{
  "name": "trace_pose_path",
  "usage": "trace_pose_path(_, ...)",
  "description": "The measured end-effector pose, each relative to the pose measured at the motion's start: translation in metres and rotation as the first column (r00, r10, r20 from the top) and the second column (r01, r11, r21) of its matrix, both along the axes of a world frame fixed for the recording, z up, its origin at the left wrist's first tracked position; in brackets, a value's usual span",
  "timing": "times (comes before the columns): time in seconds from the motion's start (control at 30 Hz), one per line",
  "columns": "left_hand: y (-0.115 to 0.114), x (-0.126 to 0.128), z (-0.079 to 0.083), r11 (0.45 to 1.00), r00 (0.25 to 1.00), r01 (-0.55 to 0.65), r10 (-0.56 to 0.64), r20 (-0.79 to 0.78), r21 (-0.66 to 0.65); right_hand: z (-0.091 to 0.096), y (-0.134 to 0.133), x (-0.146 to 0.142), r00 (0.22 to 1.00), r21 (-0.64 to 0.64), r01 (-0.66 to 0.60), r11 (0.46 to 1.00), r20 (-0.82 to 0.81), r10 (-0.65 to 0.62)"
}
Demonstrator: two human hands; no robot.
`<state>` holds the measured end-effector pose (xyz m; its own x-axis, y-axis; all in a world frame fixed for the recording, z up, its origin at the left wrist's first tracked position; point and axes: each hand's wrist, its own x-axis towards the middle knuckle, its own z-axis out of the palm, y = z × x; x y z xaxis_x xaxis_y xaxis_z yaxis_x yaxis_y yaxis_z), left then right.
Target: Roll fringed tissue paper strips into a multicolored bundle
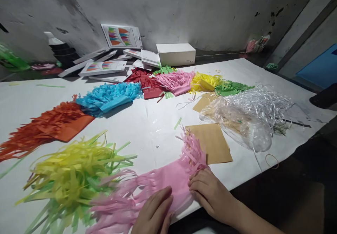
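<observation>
A pink fringed tissue-paper piece (168,178) lies at the near edge of the white-covered table (147,121). My left hand (154,214) rests flat on its lower part, fingers stretched out together. My right hand (210,193) lies at its right end with the fingertips curled onto the paper by the fringe. A brown card square (214,141) sits just beyond the right hand.
Yellow-green fringe pile (76,174) at near left. Orange (50,125), blue (110,97), red (146,83), pink (175,81), yellow (205,81) and green (231,86) fringed stacks curve across the table. A clear plastic bag (237,121) and silvery shreds (265,104) lie right. White boxes (176,54) stand at the back.
</observation>
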<state>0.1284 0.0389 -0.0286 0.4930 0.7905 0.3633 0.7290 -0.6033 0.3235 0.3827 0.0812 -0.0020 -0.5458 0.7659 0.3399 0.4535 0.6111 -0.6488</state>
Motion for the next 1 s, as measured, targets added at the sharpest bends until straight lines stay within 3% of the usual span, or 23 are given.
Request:
trace_pose_path(0.1, 0.002, 0.001, 0.002, 1.0, 1.0, -0.012, 0.012, 0.007, 0.0, -0.002, 0.002, -0.006, 0.997, 0.088, 0.005, 0.996, 0.081, -0.012)
trace_pose_path(0.23, 0.004, -0.003, -0.001, 0.999, 0.999, -0.036, 0.035, -0.015, -0.033, -0.007, 0.01, -0.013, 0.99, 0.255, -0.08, 0.964, 0.135, 0.046)
trace_pose_path(0.37, 0.012, -0.003, 0.003, 0.965, 0.981, -0.182, 0.191, 0.031, -0.191, -0.007, 0.018, -0.017, 0.997, 0.152, 0.022, 0.988, 0.064, -0.032)
trace_pose_path(0.47, 0.028, 0.005, 0.015, 0.849, 0.934, -0.341, 0.353, -0.048, -0.403, -0.008, 0.026, -0.023, 0.98, 0.091, 0.151, 0.984, 0.115, -0.161)
trace_pose_path(0.6, 0.054, 0.016, 0.032, 0.665, 0.877, -0.476, 0.41, -0.251, -0.576, -0.017, 0.038, -0.037, 0.924, 0.131, 0.282, 0.951, 0.228, -0.306)
trace_pose_path(0.77, 0.071, 0.02, 0.037, 0.612, 0.853, -0.521, 0.399, -0.337, -0.595, -0.018, 0.049, -0.043, 0.878, 0.194, 0.377, 0.906, 0.238, -0.416)
trace_pose_path(0.83, 0.074, 0.019, 0.036, 0.602, 0.847, -0.532, 0.394, -0.358, -0.596, -0.014, 0.048, -0.04, 0.899, 0.308, 0.322, 0.895, 0.196, -0.391)
trace_pose_path(0.93, 0.078, 0.018, 0.035, 0.605, 0.851, -0.526, 0.38, -0.364, -0.598, -0.009, 0.042, -0.033, 0.969, 0.484, 0.007, 0.875, 0.215, -0.126)
trace_pose_path(1.0, 0.079, 0.017, 0.036, 0.612, 0.854, -0.52, 0.373, -0.362, -0.596, -0.009, 0.039, -0.03, 0.954, 0.481, -0.149, 0.864, 0.299, -0.002)
